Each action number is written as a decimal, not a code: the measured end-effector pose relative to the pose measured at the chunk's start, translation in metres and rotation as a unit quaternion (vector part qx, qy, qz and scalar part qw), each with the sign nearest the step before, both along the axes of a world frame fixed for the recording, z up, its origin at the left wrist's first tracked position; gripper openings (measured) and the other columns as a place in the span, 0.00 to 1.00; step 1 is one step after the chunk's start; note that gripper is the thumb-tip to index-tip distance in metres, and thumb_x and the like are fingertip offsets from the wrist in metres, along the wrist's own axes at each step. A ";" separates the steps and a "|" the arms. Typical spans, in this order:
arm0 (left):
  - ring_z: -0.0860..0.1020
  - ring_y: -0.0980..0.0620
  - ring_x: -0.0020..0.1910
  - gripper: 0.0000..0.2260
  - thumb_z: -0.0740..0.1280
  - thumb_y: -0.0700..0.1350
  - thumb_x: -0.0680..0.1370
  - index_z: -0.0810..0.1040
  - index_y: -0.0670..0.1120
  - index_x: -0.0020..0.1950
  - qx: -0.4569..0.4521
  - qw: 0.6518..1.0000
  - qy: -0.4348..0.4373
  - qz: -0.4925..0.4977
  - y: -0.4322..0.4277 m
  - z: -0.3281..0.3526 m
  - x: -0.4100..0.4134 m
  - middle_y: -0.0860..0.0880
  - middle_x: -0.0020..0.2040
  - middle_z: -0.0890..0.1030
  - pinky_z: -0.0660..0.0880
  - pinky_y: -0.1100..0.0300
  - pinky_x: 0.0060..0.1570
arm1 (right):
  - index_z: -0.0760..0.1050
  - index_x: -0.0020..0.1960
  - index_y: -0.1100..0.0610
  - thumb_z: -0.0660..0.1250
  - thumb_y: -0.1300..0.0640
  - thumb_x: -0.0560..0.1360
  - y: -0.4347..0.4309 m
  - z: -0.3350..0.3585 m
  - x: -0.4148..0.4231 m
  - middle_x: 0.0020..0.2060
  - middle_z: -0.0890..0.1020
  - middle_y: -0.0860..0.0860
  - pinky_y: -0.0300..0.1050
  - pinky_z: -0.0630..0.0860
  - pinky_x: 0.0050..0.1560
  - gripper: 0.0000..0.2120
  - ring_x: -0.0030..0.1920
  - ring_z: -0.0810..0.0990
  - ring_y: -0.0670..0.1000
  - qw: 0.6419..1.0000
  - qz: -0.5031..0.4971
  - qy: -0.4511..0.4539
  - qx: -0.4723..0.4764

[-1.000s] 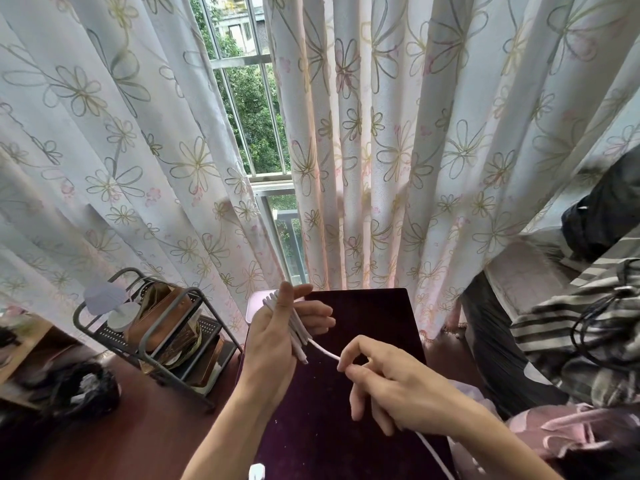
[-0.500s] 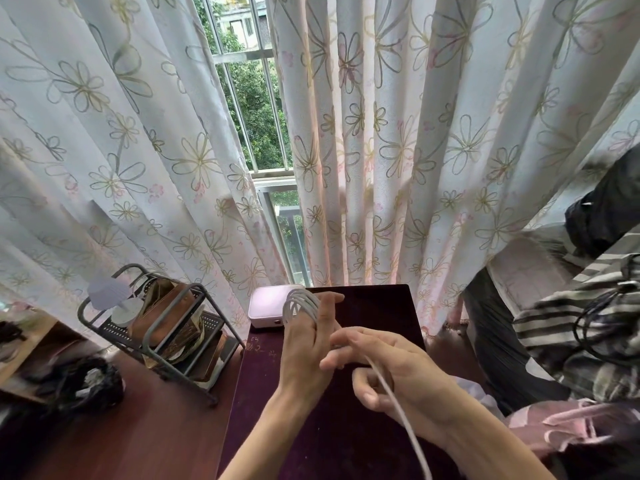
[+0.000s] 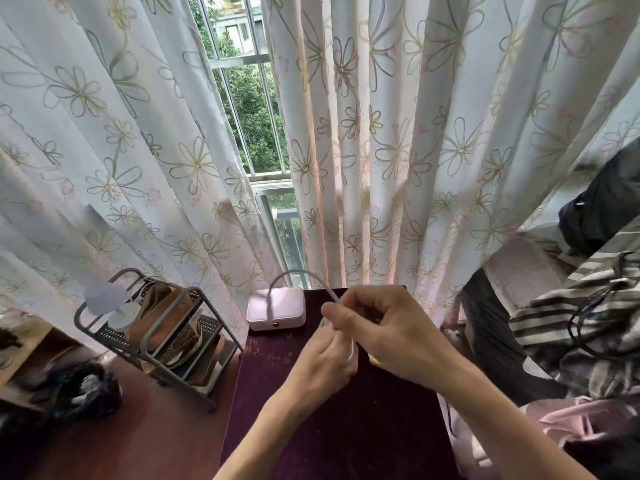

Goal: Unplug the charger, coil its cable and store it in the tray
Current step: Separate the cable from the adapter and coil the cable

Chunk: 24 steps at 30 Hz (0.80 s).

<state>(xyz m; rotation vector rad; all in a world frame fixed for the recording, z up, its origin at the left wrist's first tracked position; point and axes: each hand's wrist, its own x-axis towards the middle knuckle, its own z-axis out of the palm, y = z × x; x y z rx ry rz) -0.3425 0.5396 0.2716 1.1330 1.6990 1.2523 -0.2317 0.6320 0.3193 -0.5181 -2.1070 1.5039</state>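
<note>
As R hand (image 3: 391,330) has swung across the top of L hand (image 3: 320,365), the wrap has moved on. 1 s ago R pinched the cable (image 3: 297,271) low and to the right, w/ a long tail running off frame bottom. Now no tail shows there, and a blurred loop arcs up over the pink box (image 3: 277,311) from R's fingertips.

Reads as slack mostly taken up, so coiling is prob on its last turns (my judgement, not seen).

Grip: R thumb + fingers pinch the cable where the loop starts. L is mostly hidden under R. A white strand shows at its edge, so it looks closed round the bundle, but exact finger pose is hidden.

Both hands are over the dark table (image 3: 329,438), near its back edge. Charger not visible, so unplug looks done but can't verify.

Grey wire rack (image 3: 212,326) on the left is likely the tray. It already holds stuff and sits well apart from the hands. Nothing stored yet.
</note>
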 end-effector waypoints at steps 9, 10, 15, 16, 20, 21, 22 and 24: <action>0.59 0.54 0.15 0.33 0.50 0.67 0.82 0.79 0.42 0.40 0.063 0.971 -0.213 -0.093 -0.015 -0.012 0.010 0.51 0.18 0.65 0.63 0.66 0.19 | 0.85 0.45 0.57 0.72 0.47 0.81 0.047 -0.005 -0.018 0.28 0.69 0.48 0.35 0.59 0.25 0.14 0.25 0.63 0.44 0.969 -0.007 -0.016 -0.246; 0.59 0.55 0.14 0.31 0.52 0.65 0.82 0.79 0.42 0.39 0.079 0.968 -0.221 -0.089 -0.016 -0.008 0.009 0.52 0.18 0.65 0.62 0.67 0.19 | 0.86 0.45 0.58 0.73 0.45 0.80 0.048 -0.010 -0.018 0.27 0.70 0.48 0.35 0.60 0.25 0.15 0.24 0.64 0.44 0.967 -0.015 -0.023 -0.254; 0.59 0.56 0.13 0.23 0.59 0.57 0.83 0.72 0.44 0.35 0.131 0.950 -0.272 -0.079 -0.016 0.017 -0.001 0.53 0.17 0.64 0.60 0.69 0.18 | 0.87 0.51 0.58 0.69 0.41 0.81 0.049 -0.035 -0.011 0.28 0.75 0.49 0.34 0.65 0.26 0.19 0.24 0.67 0.44 0.962 -0.049 -0.056 -0.264; 0.59 0.56 0.13 0.22 0.60 0.57 0.83 0.71 0.44 0.34 0.134 0.944 -0.292 -0.076 -0.016 0.022 -0.003 0.53 0.17 0.64 0.60 0.68 0.18 | 0.87 0.52 0.54 0.68 0.42 0.81 0.050 -0.039 -0.006 0.29 0.77 0.49 0.33 0.67 0.27 0.17 0.24 0.69 0.44 0.966 -0.061 -0.066 -0.243; 0.60 0.57 0.13 0.22 0.59 0.55 0.83 0.69 0.46 0.31 0.130 0.906 -0.395 -0.077 -0.019 0.034 -0.017 0.54 0.16 0.64 0.58 0.64 0.18 | 0.81 0.56 0.36 0.75 0.48 0.78 0.049 -0.047 0.012 0.40 0.81 0.40 0.37 0.78 0.43 0.10 0.37 0.77 0.39 0.989 -0.124 -0.049 -0.065; 0.61 0.56 0.12 0.22 0.58 0.54 0.83 0.69 0.46 0.31 0.128 0.892 -0.425 -0.091 -0.019 0.036 -0.020 0.54 0.15 0.64 0.57 0.63 0.18 | 0.79 0.59 0.33 0.76 0.48 0.76 0.048 -0.048 0.013 0.46 0.82 0.37 0.36 0.78 0.45 0.15 0.40 0.78 0.40 0.993 -0.108 -0.038 -0.039; 0.60 0.55 0.12 0.22 0.58 0.53 0.84 0.69 0.46 0.31 0.127 0.876 -0.452 -0.110 -0.019 0.038 -0.022 0.53 0.15 0.63 0.56 0.62 0.19 | 0.77 0.63 0.31 0.76 0.47 0.76 0.046 -0.047 0.010 0.52 0.82 0.37 0.35 0.79 0.46 0.19 0.41 0.78 0.42 0.996 -0.079 -0.039 -0.025; 0.57 0.52 0.13 0.21 0.61 0.51 0.83 0.69 0.45 0.32 0.134 0.844 -0.498 -0.144 -0.017 0.044 -0.025 0.50 0.16 0.60 0.55 0.61 0.19 | 0.77 0.68 0.36 0.72 0.47 0.80 0.040 -0.044 -0.001 0.58 0.84 0.41 0.35 0.81 0.52 0.17 0.45 0.82 0.42 0.999 -0.007 -0.040 -0.030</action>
